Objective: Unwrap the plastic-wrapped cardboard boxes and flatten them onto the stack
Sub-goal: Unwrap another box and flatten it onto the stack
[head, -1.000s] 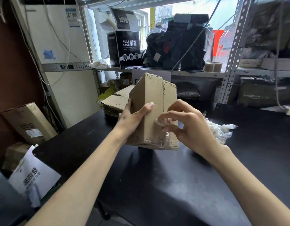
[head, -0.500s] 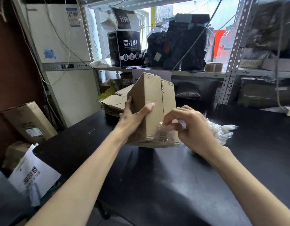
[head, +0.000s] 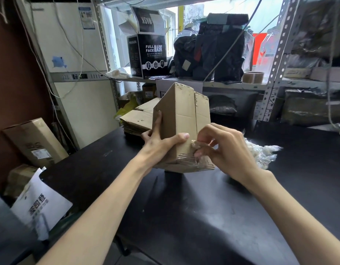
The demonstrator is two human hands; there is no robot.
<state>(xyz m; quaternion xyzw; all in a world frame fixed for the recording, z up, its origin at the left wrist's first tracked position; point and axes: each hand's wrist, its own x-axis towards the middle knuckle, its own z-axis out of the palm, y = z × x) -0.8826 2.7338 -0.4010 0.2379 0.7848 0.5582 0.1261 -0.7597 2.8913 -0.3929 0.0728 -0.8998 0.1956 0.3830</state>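
in the head view, a stack of flattened boxes is seen at the far edge of the black table, just behind the cardboard box; a heap of crumpled plastic is partly hidden by the right hand. the box is held upright above the table, plastic wrap round its lower end. it is gripped by the left hand, thumb across the front. the wrap is pinched by the right hand's curled fingers.

Both bare forearms extend forward; left hand clasps the cardboard box, thumb across its front, fingers round its left edge; right hand, fingers curled, pinches plastic wrap at the box's lower right.
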